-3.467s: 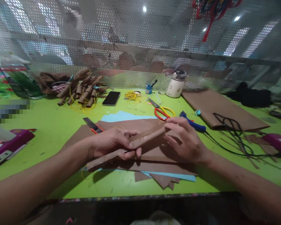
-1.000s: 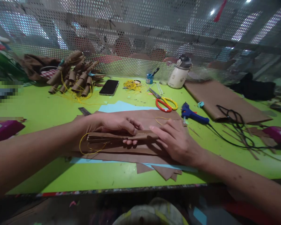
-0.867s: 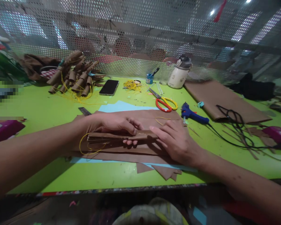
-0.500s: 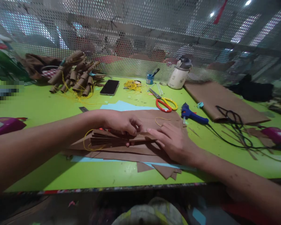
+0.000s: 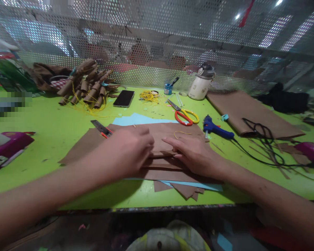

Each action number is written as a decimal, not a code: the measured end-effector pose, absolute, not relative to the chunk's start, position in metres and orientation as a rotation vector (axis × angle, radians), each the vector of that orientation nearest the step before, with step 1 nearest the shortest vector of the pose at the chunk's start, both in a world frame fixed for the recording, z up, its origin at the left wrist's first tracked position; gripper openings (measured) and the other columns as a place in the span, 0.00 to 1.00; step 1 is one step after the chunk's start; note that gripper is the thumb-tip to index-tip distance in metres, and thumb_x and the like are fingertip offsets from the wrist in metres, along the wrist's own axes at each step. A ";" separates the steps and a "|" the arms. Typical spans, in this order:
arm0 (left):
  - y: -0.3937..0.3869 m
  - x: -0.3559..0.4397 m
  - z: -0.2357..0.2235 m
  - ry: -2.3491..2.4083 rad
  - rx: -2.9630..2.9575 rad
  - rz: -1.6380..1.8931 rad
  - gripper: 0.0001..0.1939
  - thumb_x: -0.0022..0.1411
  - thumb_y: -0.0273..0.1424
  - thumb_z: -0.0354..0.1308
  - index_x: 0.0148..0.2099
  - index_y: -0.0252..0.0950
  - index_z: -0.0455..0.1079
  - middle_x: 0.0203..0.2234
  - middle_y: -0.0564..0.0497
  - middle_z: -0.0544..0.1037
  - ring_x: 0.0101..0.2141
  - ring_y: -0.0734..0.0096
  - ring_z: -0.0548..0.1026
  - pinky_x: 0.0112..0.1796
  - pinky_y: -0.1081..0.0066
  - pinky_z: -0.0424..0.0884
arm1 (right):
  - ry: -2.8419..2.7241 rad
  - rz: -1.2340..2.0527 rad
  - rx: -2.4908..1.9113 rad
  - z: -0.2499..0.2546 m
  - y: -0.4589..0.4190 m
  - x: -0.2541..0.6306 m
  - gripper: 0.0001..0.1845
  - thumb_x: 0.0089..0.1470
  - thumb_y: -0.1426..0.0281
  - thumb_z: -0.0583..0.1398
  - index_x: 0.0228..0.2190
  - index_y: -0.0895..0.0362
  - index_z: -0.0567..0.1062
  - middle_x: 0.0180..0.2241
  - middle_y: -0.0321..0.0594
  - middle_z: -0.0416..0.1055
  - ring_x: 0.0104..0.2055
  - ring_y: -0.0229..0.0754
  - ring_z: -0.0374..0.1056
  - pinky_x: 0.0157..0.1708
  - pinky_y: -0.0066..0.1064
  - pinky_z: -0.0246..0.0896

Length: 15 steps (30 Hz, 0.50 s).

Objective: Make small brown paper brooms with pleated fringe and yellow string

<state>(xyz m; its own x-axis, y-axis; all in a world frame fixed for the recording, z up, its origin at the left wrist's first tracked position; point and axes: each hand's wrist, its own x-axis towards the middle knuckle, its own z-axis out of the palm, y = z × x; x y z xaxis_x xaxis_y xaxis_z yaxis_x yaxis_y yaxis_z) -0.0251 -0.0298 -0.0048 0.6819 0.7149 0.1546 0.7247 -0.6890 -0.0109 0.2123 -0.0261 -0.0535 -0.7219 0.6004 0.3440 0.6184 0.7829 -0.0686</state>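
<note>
Narrow folded brown-paper strip [image 5: 161, 153]: long axis runs left to right; right hand [image 5: 197, 153] pinches right end; left hand [image 5: 131, 146] curled, blurred, grip unclear.

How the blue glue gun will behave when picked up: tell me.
The blue glue gun will probably stay rigid, judging by its plastic-looking body. Its black cord will likely drag, since it trails in loops. Rolling seems unlikely, given the angled shape.
</note>
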 end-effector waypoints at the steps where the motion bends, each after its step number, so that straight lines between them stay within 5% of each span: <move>1: -0.040 -0.022 -0.013 -1.091 -2.837 -0.247 0.12 0.62 0.28 0.48 0.33 0.33 0.72 0.30 0.46 0.73 0.28 0.69 0.68 0.31 0.70 0.64 | -2.624 -0.041 -0.914 -0.053 -0.025 0.212 0.26 0.56 0.72 0.57 0.57 0.56 0.61 0.43 0.47 0.72 0.44 0.46 0.67 0.40 0.36 0.61; 15: -0.053 -0.001 -0.042 -0.917 -2.649 -0.151 0.05 0.59 0.22 0.54 0.36 0.30 0.71 0.29 0.45 0.72 0.29 0.63 0.67 0.28 0.65 0.65 | -2.576 0.226 -1.010 -0.045 -0.020 0.213 0.27 0.56 0.69 0.59 0.57 0.56 0.62 0.35 0.43 0.71 0.39 0.45 0.64 0.40 0.38 0.61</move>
<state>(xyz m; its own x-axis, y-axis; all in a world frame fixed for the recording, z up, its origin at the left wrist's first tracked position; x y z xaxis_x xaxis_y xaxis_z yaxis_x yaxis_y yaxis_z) -0.0011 -0.0528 -0.0421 0.7870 0.5816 0.2057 0.6168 -0.7373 -0.2756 0.2133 -0.0200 -0.0446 -0.6781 0.6820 0.2741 0.6239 0.7312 -0.2759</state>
